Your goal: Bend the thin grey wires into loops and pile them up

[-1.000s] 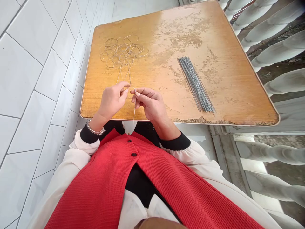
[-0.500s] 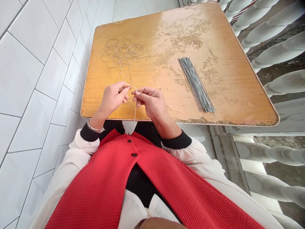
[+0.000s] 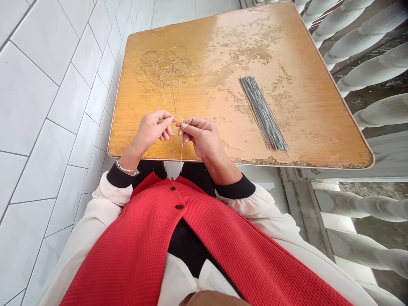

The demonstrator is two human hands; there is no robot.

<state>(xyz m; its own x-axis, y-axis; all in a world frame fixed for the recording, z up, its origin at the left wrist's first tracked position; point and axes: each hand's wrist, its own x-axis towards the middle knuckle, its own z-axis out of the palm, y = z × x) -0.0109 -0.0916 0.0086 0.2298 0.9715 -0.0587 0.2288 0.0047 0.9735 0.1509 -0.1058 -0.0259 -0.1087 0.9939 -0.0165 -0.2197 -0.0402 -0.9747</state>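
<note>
Here, left hand (image 3: 154, 127) and right hand (image 3: 204, 135) both pinch a thin wire (image 3: 182, 151) over the near edge of the table (image 3: 210, 100); tangled loops (image 3: 162, 70) lie beyond, a grey bundle (image 3: 263, 112) rightward.

White tiled wall (image 3: 35, 89) at left — a scuffed wooden tabletop (image 3: 312, 97) in the middle — pale balusters (image 3: 379, 109) along the right.

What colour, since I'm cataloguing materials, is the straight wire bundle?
The bundle is silvery grey, seen best in the head view.

No legible text, no readable label or brand; no number, no sign in view.
</note>
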